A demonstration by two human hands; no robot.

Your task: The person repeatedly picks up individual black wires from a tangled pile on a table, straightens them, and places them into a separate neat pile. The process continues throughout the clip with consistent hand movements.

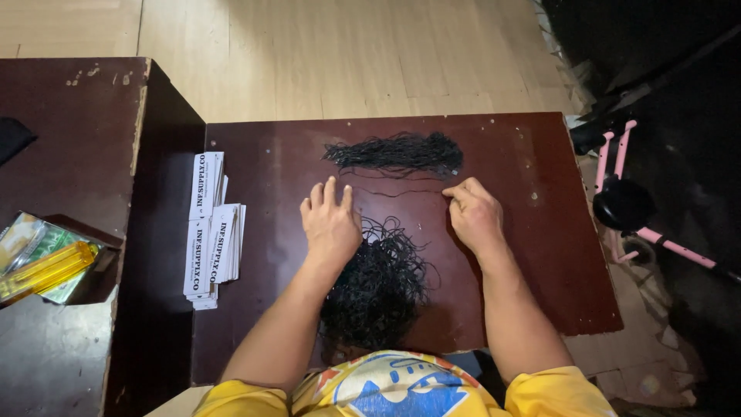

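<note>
Head view, looking down on a dark red-brown worktop (540,255). Left hand (330,224) lies flat, palm down, fingers spread and released, resting on the worktop at the upper-left edge of a loose tangle of black cords (378,282); whether it presses a strand underneath cannot be told. Right hand (475,212) is lightly clenched, thumb and forefinger pinched at the right end of a single black cord (401,191), which runs roughly straight across the worktop between the two hands, toward the left hand's fingertips.

Behind the single cord, nearer the far edge, lies a tidy bundle of black cords (397,152), strands laid parallel, left to right, w/ the right end gathered close to the right hand's fingertips but apart from them. The loose tangle sits near the front edge, between the forearms, just above the person's yellow printed shirt (394,386).

At the worktop's left end: a stack of white printed cards (212,228), fanned a little, well apart from both hands. Further left, on a separate dark cabinet (69,123), a yellow transparent tool handle (46,270) rests on green-and-white packets (38,247). Right of the worktop: pink-framed item w/ black round parts (625,201), partly in shadow. Pale wood floor (347,54) beyond.
</note>
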